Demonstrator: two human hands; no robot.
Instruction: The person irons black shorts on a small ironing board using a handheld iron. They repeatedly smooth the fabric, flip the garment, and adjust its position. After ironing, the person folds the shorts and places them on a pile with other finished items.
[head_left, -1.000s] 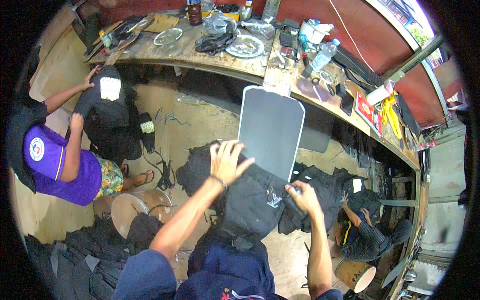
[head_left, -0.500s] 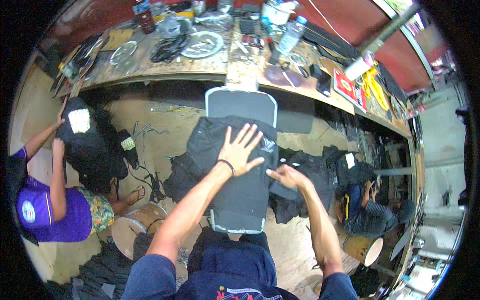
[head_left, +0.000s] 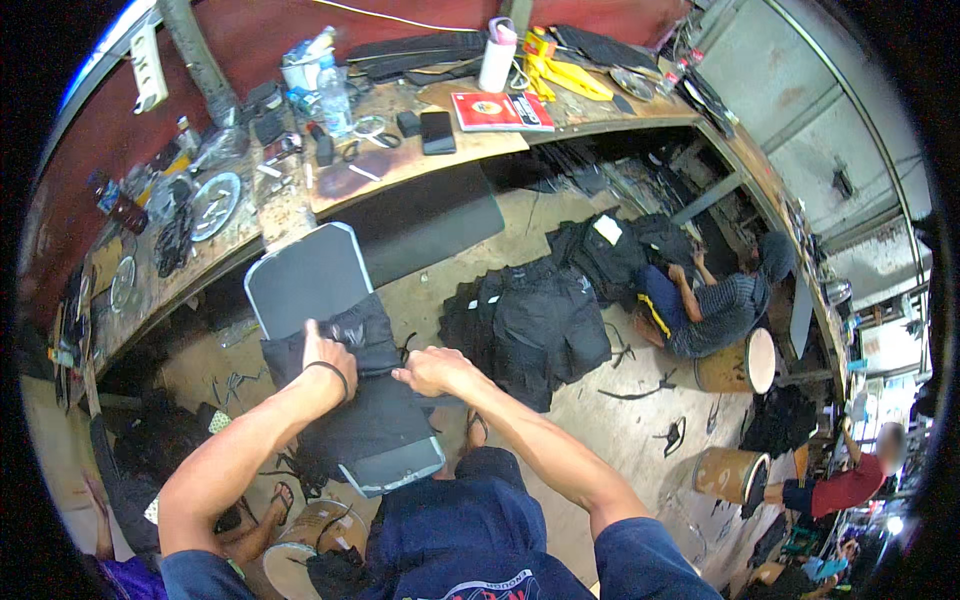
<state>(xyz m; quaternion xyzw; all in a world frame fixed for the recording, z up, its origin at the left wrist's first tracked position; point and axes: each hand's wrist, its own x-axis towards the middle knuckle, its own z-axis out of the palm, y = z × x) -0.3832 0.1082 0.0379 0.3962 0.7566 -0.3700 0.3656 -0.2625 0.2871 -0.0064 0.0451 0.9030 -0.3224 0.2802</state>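
A black garment (head_left: pixel 365 410) lies over a narrow grey padded board (head_left: pixel 310 280) with pale edges, its upper part folded across in a band. My left hand (head_left: pixel 332 358) is closed on the fold, with one digit pointing up along it. At the right edge of the same fold, my right hand (head_left: pixel 437 371) is closed, thumb and fingers pinching the cloth. The board's far end is bare, and its near end (head_left: pixel 395 468) shows below the cloth. What lies under my curled fingers is hidden.
A cluttered workbench (head_left: pixel 270 205) runs behind the board, holding a water bottle (head_left: pixel 335 100), a phone (head_left: pixel 437 133) and a plate (head_left: pixel 214 206). Stacked black shorts (head_left: pixel 550 310) lie on the floor to the right. A co-worker (head_left: pixel 720 305) sits beyond, near drum-shaped stools (head_left: pixel 735 362).
My view has swung to the right. My left hand was spread flat on the cloth and is now closed on it. The garment's top is folded down, baring more of the board.
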